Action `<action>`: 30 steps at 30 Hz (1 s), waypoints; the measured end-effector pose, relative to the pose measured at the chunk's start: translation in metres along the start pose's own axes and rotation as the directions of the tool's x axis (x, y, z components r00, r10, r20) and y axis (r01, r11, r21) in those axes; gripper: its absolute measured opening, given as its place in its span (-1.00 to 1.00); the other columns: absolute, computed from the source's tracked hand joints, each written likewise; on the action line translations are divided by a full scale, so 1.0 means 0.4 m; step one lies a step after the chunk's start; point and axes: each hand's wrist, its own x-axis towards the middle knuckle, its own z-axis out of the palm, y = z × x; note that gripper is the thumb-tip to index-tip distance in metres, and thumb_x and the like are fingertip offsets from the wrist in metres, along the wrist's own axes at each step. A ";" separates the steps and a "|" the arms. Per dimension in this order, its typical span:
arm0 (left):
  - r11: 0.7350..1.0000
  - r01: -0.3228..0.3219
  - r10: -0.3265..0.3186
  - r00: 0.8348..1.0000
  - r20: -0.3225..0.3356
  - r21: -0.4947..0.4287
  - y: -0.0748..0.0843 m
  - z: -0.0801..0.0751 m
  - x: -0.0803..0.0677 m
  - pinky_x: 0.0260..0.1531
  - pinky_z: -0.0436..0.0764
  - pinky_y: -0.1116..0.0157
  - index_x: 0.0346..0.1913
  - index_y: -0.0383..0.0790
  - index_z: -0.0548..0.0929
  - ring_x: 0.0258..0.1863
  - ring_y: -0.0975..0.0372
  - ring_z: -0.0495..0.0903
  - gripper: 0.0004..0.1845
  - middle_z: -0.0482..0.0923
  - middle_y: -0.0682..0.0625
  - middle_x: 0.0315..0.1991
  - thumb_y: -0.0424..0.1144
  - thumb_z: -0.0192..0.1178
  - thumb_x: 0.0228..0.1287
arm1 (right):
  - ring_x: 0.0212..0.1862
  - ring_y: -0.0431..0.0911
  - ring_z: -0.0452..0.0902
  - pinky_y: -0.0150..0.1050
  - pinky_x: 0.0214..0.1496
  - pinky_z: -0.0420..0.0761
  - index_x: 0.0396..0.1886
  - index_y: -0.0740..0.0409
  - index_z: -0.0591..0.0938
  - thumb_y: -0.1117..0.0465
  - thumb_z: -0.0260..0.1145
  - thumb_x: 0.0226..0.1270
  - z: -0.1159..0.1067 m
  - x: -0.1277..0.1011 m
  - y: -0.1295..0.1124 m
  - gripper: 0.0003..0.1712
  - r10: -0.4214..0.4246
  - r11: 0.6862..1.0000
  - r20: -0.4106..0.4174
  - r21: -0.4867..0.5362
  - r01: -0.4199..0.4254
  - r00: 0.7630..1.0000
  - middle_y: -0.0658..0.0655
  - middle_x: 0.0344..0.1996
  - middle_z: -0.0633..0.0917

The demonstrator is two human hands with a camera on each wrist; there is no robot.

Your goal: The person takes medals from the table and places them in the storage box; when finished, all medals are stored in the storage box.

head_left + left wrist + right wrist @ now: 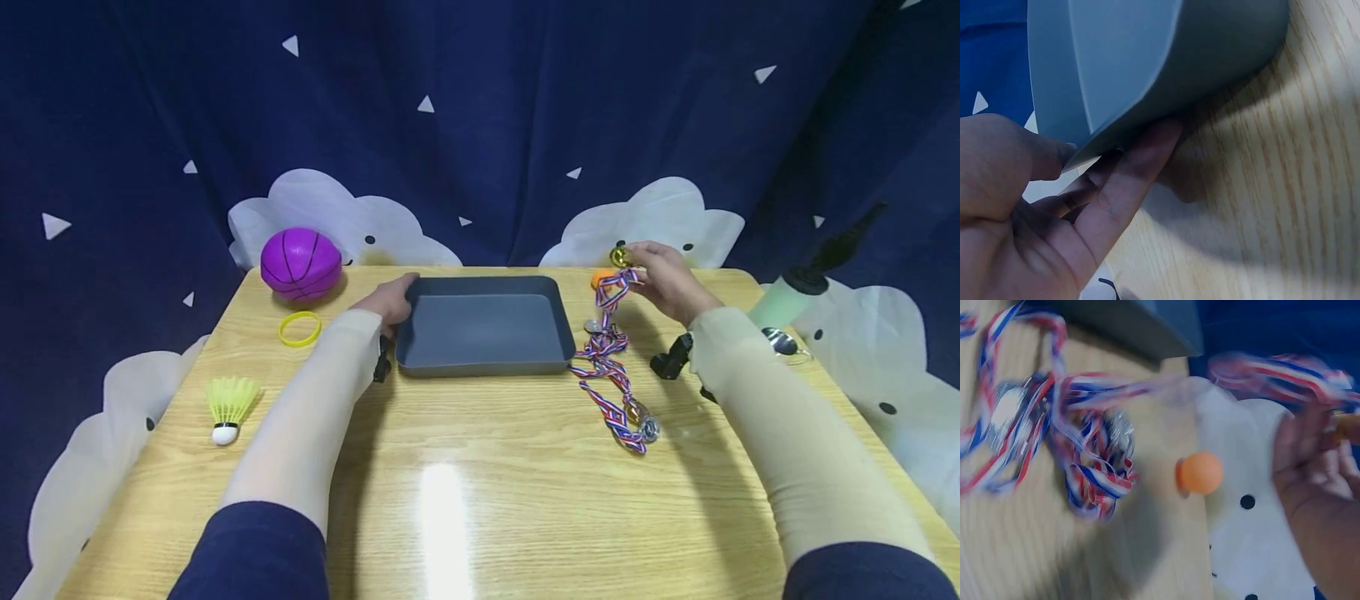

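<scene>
A shallow dark grey tray (pixel 483 367) stands at the back middle of the table. At its left end my left hand (pixel 390 302) pinches the rim, thumb on the inner side and fingers along the outer wall (pixel 1222 56), as the left wrist view shows. My right hand (pixel 663 279), raised near the back right edge, holds a gold medal (pixel 619 257) whose red, white and blue ribbon (pixel 1291 375) trails toward the pile. Below it lie several more medals on tangled striped ribbons (pixel 603 343), with a silver medal (pixel 649 429) at the near end.
An orange ball (pixel 1202 472) lies by the back edge. Left of the tray are a purple ball (pixel 302 265), a yellow ring (pixel 300 329) and a yellow shuttlecock (pixel 229 407). Beyond my right arm stand a pale green bottle (pixel 783 300) and sunglasses (pixel 782 342). A dark blue curtain (pixel 480 125) hangs behind.
</scene>
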 end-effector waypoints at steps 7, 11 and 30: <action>1.000 -0.003 0.003 1.000 -0.001 -0.005 0.000 -0.002 -0.008 0.12 0.74 -0.28 0.73 0.05 -0.12 0.40 -0.31 0.44 -0.20 -0.10 -0.33 0.70 -0.55 -0.30 0.56 | -0.32 -0.28 0.64 -0.43 -0.23 0.77 -0.09 0.09 0.58 0.33 0.16 0.61 0.034 -0.003 -0.045 -0.91 -0.091 0.986 0.052 0.144 0.083 0.994 -0.05 -0.27 0.69; 1.000 -0.005 0.005 1.000 -0.011 0.009 -0.002 -0.004 -0.007 0.08 0.77 -0.26 0.73 0.06 -0.10 0.34 -0.30 0.50 -0.21 -0.08 -0.33 0.69 -0.54 -0.29 0.56 | -0.31 -0.26 0.69 -0.41 -0.18 0.80 -0.03 0.12 0.55 0.32 0.24 0.57 0.097 0.001 -0.066 -0.91 -0.108 0.993 0.109 0.052 0.103 0.988 -0.04 -0.26 0.73; 1.000 -0.019 0.019 1.000 -0.003 0.017 0.024 0.039 -0.027 -0.09 0.87 -0.10 0.72 0.10 -0.05 0.13 -0.27 0.65 -0.24 0.07 -0.35 0.65 -0.47 -0.22 0.59 | -0.48 -0.20 0.60 -0.33 -0.32 0.81 -0.12 0.31 0.59 0.40 0.26 0.51 0.576 0.079 0.120 -0.95 0.223 0.856 0.177 -0.505 -0.105 0.959 0.08 -0.44 0.65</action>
